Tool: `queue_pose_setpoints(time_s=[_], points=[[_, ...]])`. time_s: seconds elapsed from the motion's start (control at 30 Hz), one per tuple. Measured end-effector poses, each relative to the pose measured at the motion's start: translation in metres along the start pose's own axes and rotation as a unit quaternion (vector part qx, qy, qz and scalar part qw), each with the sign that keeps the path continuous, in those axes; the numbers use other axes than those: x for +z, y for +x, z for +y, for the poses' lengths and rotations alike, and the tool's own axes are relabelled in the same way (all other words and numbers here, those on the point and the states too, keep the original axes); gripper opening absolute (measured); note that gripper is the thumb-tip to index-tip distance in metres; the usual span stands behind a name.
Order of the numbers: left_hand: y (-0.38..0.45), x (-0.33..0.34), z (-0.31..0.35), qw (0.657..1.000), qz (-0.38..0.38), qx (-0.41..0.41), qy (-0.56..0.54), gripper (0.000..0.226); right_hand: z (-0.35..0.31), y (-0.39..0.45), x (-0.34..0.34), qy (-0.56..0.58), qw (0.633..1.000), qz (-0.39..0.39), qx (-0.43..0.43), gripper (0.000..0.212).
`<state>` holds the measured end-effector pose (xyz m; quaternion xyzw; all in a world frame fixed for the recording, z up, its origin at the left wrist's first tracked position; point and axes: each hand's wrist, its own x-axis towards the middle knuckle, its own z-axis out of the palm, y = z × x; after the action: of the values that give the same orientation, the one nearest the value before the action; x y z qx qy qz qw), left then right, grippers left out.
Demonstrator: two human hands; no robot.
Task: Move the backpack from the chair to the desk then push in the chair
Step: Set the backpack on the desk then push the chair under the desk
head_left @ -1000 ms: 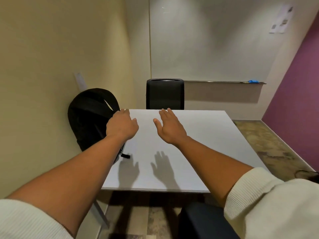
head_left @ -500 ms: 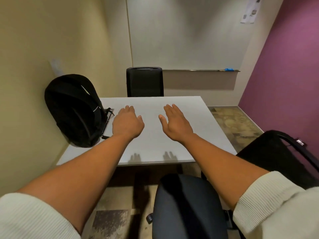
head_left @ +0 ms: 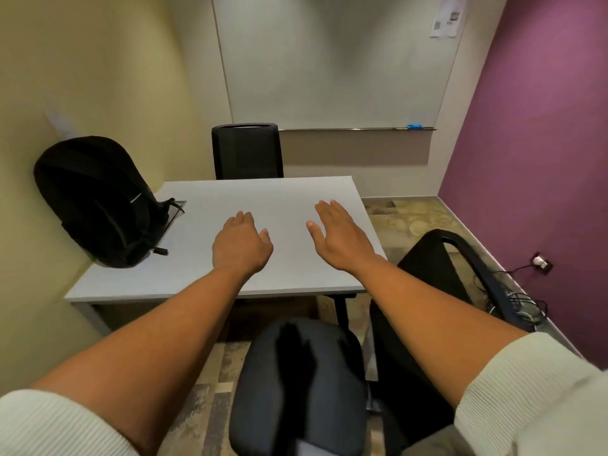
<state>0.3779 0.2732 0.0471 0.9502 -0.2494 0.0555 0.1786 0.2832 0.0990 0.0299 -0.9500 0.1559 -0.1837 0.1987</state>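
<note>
A black backpack (head_left: 95,202) stands upright on the left end of the grey desk (head_left: 204,274), leaning against the yellow wall. My left hand (head_left: 241,246) hovers over the desk's middle, empty, palm down, fingers loosely apart. My right hand (head_left: 340,238) is held beside it over the desk's right part, also empty with fingers spread. A black office chair (head_left: 299,386) stands pulled out in front of the desk below my arms, its seat empty and its backrest (head_left: 457,268) turned to the right.
A second black chair (head_left: 247,151) is tucked in at the desk's far side. A whiteboard rail with a blue object (head_left: 415,127) runs along the back wall. Cables and a wall socket (head_left: 541,262) lie by the purple wall at right.
The view has pulled back from the desk, so the backpack sits farther left and the near chair shows more fully. Both hands stay empty and have drifted away from the backpack.
</note>
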Motion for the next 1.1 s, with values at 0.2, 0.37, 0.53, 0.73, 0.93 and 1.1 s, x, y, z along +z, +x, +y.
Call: queue_pose_setpoints(time_s=[0.2, 0.37, 0.53, 0.73, 0.93, 1.1], points=[[-0.044, 0.026, 0.084, 0.999, 0.0, -0.049, 0.0, 0.058, 0.084, -0.038, -0.048, 0.003, 0.998, -0.052, -0.037, 0.062], [-0.062, 0.04, 0.136, 0.998, 0.007, -0.06, 0.009, 0.059, 0.124, -0.052, -0.068, -0.001, 0.996, -0.074, -0.045, 0.061], [-0.057, 0.055, 0.165, 0.998, 0.004, -0.066, 0.024, 0.058, 0.148, -0.044, -0.079, 0.008, 0.995, -0.083, -0.052, 0.062], [-0.036, 0.075, 0.187, 0.997, -0.003, -0.065, 0.031, 0.058, 0.173, -0.026, -0.084, 0.008, 0.995, -0.084, -0.058, 0.062], [-0.015, 0.089, 0.209, 0.996, 0.008, -0.081, 0.031, 0.057, 0.2, 0.001, -0.09, 0.015, 0.992, -0.094, -0.086, 0.061], [-0.012, 0.115, 0.231, 0.989, 0.016, -0.144, 0.035, 0.058, 0.228, 0.025, -0.082, 0.031, 0.982, -0.127, -0.136, 0.062]])
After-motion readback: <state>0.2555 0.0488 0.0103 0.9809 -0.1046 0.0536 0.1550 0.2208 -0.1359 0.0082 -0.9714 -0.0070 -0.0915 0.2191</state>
